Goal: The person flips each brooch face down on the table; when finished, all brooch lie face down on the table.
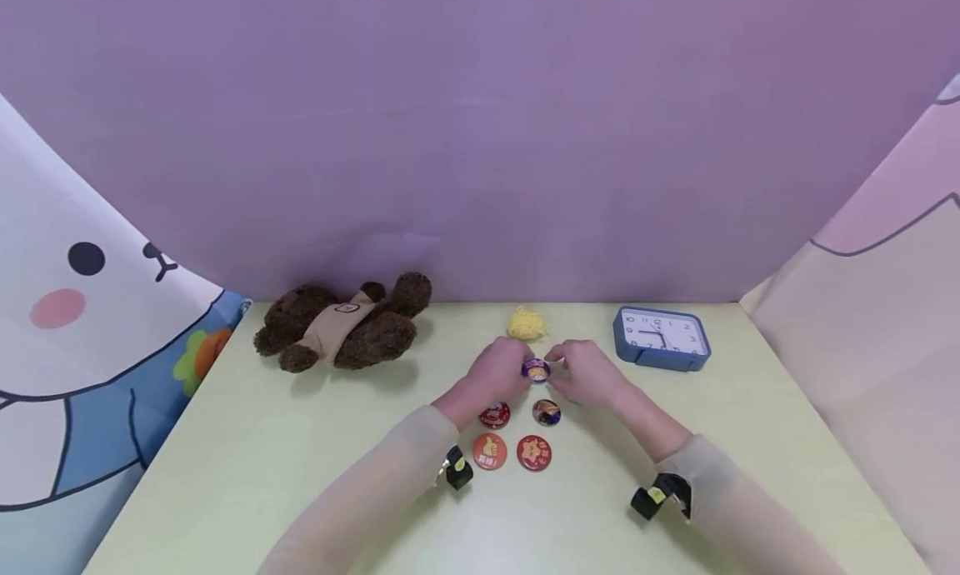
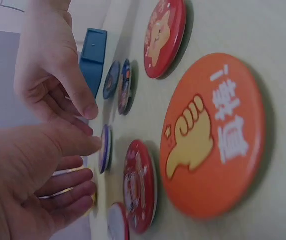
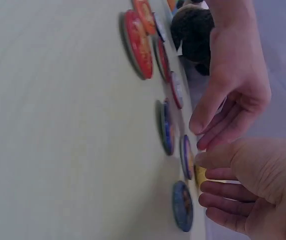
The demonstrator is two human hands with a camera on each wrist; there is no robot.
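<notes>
A round purple badge [image 1: 536, 370] with a yellow figure lies between my two hands. My left hand [image 1: 504, 370] is at its left edge, the thumb tip close against it in the left wrist view. On the other side, my right hand [image 1: 588, 373] has its thumb and a finger at the rim, its remaining fingers loosely bent. Nearer me lie a dark picture badge [image 1: 547, 412], a red badge [image 1: 494, 415], an orange thumbs-up badge [image 1: 490, 451] and a red star badge [image 1: 534, 452]. The right wrist view adds a blue badge [image 3: 183, 205], which the right hand hides from the head camera.
Behind the hands sits a ball of yellow yarn [image 1: 527, 323]. A brown teddy bear [image 1: 341, 325] lies on its back at the far left of the table [image 1: 300, 458]. To the right stands a blue alarm clock [image 1: 662, 339]. A purple cloth [image 1: 480, 142] hangs along the back edge.
</notes>
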